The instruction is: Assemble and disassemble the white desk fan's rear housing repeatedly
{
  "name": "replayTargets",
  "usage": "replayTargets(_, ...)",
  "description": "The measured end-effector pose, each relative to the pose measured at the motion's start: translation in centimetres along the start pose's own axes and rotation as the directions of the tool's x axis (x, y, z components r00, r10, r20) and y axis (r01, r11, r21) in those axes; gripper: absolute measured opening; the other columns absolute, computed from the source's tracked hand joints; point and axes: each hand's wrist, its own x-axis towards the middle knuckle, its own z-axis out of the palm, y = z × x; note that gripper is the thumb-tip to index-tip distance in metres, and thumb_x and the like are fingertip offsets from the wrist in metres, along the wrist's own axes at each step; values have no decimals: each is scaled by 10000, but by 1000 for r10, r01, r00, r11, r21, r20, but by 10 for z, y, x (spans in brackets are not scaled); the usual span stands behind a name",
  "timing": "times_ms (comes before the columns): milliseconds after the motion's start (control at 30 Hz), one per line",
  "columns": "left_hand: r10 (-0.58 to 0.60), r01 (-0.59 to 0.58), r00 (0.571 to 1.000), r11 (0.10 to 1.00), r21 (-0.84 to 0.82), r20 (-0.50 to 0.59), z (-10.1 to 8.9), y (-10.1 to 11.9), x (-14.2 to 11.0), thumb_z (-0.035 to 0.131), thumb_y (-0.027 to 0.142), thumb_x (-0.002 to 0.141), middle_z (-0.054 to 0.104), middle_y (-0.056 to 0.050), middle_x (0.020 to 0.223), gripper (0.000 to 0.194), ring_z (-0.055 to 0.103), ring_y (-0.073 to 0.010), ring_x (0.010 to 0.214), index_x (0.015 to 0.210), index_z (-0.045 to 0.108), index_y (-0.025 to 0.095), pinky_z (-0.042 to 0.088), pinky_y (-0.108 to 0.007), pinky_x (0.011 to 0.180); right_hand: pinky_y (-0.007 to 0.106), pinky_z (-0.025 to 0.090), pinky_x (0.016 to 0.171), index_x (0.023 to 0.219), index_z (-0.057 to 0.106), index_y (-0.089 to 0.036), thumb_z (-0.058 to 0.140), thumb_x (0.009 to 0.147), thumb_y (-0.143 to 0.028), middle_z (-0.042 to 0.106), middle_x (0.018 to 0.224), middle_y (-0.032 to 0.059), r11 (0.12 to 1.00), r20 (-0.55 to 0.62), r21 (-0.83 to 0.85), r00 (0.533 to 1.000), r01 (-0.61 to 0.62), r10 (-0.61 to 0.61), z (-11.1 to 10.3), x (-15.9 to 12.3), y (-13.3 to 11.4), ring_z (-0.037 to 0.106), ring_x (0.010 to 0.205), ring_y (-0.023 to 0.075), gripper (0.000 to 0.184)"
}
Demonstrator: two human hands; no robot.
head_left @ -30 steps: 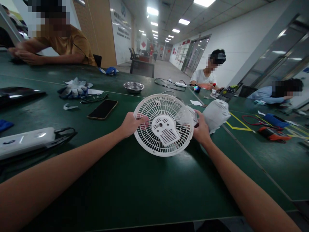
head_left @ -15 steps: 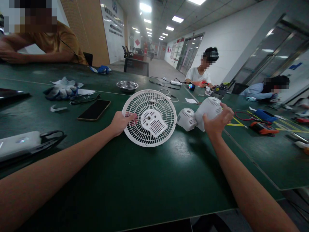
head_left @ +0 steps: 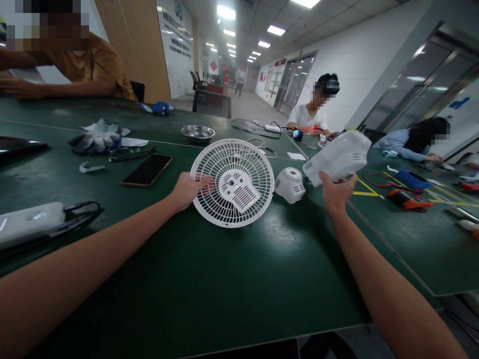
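Observation:
My left hand (head_left: 187, 190) is closed on the left rim of a round white fan grille (head_left: 242, 192), which stands tilted with its slotted hub plate facing me. In my right hand (head_left: 337, 193) is a larger white plastic fan housing (head_left: 335, 158), gripped from below and held up at a slant above the table. Its vented end points to the upper right. Between the grille and that housing, a smaller white vented motor cover (head_left: 290, 184) sits on the green table.
Behind the grille are a metal bowl (head_left: 197, 132) and cables. On the left lie a phone (head_left: 147, 170), gloves (head_left: 98, 139) and a white device (head_left: 32, 224). A multimeter (head_left: 409, 198) rests on the right. Other people sit around the table (head_left: 239, 284).
My right hand has turned and lifted the larger housing up and to the right, away from the smaller cover. My left hand and the grille have hardly moved.

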Motion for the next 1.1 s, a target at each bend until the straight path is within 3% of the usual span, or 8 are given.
replayTargets(100,6,-6,1000,1000,6,4,0,-2,1,805,299,816,785,-148,918,215,769,-297,828,943,761,132,647,-465,755,465,586,868,1253,423,-188,790,669,-507,710,1153,179,994,-5,113,1000,4,-3,-1,-8,-27,736,998,317,760)
replayTargets(233,4,-4,1000,1000,8,10,-3,-5,4,810,306,820,787,-132,945,211,771,-289,845,957,761,154,654,-473,779,492,569,885,1235,473,-219,821,638,-557,733,1109,139,999,232,-39,973,4,5,5,-37,-53,725,956,324,769)
replayTargets(300,-3,3,1000,1000,11,18,-5,-8,6,820,322,816,787,-124,947,220,770,-282,844,956,765,162,655,-472,785,512,552,906,1240,493,-216,824,631,-587,736,1094,142,993,295,-119,954,-9,44,8,-47,-58,716,942,336,787)
replayTargets(433,0,0,1000,1000,2,7,-4,-10,6,820,329,812,787,-128,926,239,766,-279,818,957,766,147,651,-472,772,515,539,913,1290,495,-194,834,609,-594,733,1075,145,987,224,-155,971,-47,81,4,-37,-46,704,921,332,860)
replayTargets(567,3,-3,1000,1000,-8,0,-2,-7,4,808,317,808,787,-143,922,236,769,-283,813,943,757,132,647,-460,765,529,518,955,1326,480,-182,838,586,-550,716,1139,156,979,125,-168,983,-115,136,-9,-6,-13,693,979,333,901)
replayTargets(700,1,-1,1000,1000,5,10,-1,-3,2,807,316,805,786,-139,918,223,768,-284,813,934,761,140,648,-453,749,529,515,965,1350,457,-180,823,593,-494,700,1186,163,980,159,-113,971,-162,179,-13,11,13,684,1025,334,898)
replayTargets(867,1,-1,1000,1000,-3,5,-3,-4,3,827,322,795,785,-130,913,239,764,-276,810,942,774,141,645,-456,760,487,520,980,1481,379,-115,785,671,-521,654,1269,193,998,116,51,993,-36,30,-10,13,15,677,1076,308,993)
replayTargets(1100,12,-12,1000,1000,17,25,-4,-5,3,818,341,816,787,-110,902,223,764,-268,796,942,775,163,645,-462,754,488,515,1014,1434,479,-101,754,747,-503,625,1334,208,995,42,55,995,84,-87,-12,16,9,654,1153,311,842)
